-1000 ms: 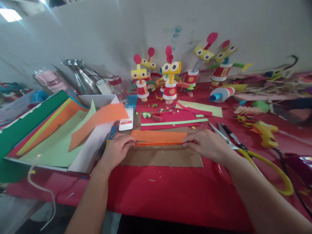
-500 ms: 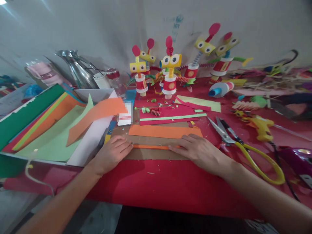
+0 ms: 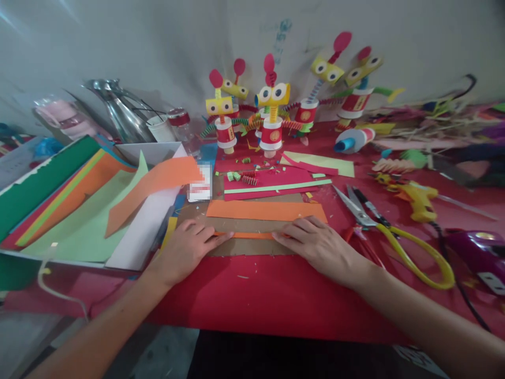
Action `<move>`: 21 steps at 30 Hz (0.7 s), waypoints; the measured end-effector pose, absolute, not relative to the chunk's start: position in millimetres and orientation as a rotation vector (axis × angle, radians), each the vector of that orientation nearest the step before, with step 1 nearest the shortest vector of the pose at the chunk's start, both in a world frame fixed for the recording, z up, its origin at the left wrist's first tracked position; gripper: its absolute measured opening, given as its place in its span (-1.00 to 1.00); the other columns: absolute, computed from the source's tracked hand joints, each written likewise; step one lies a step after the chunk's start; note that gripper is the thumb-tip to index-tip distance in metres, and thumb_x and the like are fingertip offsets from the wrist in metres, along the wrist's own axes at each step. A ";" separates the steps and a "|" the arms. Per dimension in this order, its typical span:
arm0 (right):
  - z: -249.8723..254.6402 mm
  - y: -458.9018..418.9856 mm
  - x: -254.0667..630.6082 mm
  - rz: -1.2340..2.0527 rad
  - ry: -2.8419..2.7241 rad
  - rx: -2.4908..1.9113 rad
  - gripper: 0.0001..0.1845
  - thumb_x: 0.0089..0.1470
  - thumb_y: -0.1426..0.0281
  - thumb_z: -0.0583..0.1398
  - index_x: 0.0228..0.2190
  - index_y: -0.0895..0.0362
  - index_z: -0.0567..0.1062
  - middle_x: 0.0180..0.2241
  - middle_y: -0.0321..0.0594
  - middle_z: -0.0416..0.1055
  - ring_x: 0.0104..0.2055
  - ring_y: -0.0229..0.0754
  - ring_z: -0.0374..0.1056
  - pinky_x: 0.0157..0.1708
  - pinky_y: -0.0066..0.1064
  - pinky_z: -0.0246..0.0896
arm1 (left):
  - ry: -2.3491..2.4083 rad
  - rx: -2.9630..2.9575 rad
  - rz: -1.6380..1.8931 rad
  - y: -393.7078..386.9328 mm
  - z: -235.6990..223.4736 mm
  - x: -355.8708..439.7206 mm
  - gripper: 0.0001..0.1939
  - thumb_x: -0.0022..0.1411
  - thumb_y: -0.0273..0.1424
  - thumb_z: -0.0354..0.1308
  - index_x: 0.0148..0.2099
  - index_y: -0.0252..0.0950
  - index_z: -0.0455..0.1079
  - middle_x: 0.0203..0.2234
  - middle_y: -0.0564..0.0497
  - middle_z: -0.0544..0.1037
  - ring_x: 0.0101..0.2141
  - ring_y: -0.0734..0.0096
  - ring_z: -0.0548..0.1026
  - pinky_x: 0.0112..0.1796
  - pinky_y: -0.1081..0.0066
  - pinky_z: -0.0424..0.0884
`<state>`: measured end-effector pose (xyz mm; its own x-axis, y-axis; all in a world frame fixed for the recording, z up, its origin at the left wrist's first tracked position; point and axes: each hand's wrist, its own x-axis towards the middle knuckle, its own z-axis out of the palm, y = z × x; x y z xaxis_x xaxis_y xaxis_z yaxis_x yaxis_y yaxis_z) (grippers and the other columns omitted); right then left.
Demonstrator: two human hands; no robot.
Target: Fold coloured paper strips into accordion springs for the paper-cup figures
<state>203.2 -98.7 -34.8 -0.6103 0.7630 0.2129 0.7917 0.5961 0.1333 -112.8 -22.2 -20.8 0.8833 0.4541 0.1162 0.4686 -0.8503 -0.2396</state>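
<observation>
A narrow orange paper strip (image 3: 252, 236) lies crosswise over a piece of brown cardboard (image 3: 236, 248). My left hand (image 3: 188, 245) has its fingers closed on the strip's left part, the thumb stretched along it. At the other end, the bent fingers of my right hand (image 3: 317, 243) hold the strip down. Both ends of it are hidden under the fingers. Just behind the strip is a wider orange paper piece (image 3: 260, 210), close to the right fingertips. Farther back, a thin pale green strip (image 3: 276, 186) rests on red paper (image 3: 236, 196).
Big yellow-handled scissors (image 3: 394, 245) lie right of my right hand, near a black pen (image 3: 371, 205) and a yellow glue gun (image 3: 420, 200). On the left stands a white box (image 3: 132, 247) of coloured paper. Several paper-cup figures (image 3: 272, 129) line the wall.
My left hand has slid a little to the right along the strip, its thumb now reaching farther over it. The right hand has barely moved. The whole view has shifted slightly.
</observation>
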 end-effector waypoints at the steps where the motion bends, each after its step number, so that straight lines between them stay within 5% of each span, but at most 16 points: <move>1: -34.4 -98.7 203.0 -0.325 -2.691 -1.308 -0.57 0.11 0.59 0.09 0.03 0.14 0.36 -0.14 -0.13 0.44 -0.15 -0.08 0.24 -0.16 -0.22 0.19 | -0.697 -2.788 -0.070 -22.1 -20.4 -112.0 -0.43 0.28 -0.60 -0.15 0.25 0.00 0.11 -0.44 0.06 0.40 -0.33 0.35 0.36 -0.15 0.28 0.20; 21: -33.6 -106.1 194.6 -0.429 -2.682 -1.336 -0.60 0.11 0.58 0.08 0.00 0.22 0.38 -0.27 -0.14 0.44 -0.21 -0.08 0.27 -0.21 -0.24 0.19 | -0.833 -2.528 -0.161 -56.9 -36.3 -92.4 -0.52 0.19 -0.69 -0.12 0.11 -0.38 0.33 -0.17 -0.19 0.54 -0.17 0.16 0.50 -0.22 0.21 0.46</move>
